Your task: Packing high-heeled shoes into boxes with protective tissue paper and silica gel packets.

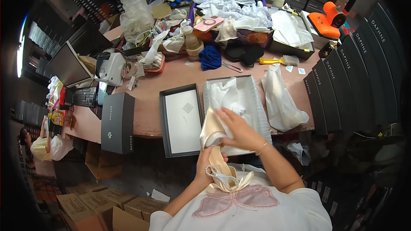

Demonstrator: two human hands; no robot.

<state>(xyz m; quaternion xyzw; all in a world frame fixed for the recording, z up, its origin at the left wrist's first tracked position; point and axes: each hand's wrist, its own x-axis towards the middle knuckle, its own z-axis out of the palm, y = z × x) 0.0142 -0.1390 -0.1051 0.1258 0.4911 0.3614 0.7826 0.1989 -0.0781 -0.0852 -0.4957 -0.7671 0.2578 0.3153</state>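
Observation:
My left hand is wrapped round the middle of a cream satin shoe, which has a pearl strap and a ribbon at its heel end. The shoe's toe points away from me, and white lining shows at its opening. Over the toe's right side, my right hand has its fingers stretched out, slightly blurred; whether it touches the satin I cannot tell. Beneath and beyond the shoe lies an open dark shoe box with white tissue paper inside. Left of it rests a dark box lid, its pale inside facing up.
A closed dark shoe box stands at the table's left edge. Right of the open box lies a white wrapped bundle. Stacked dark boxes line the right side. Beyond are a yellow brush, blue cloth and a tissue pile.

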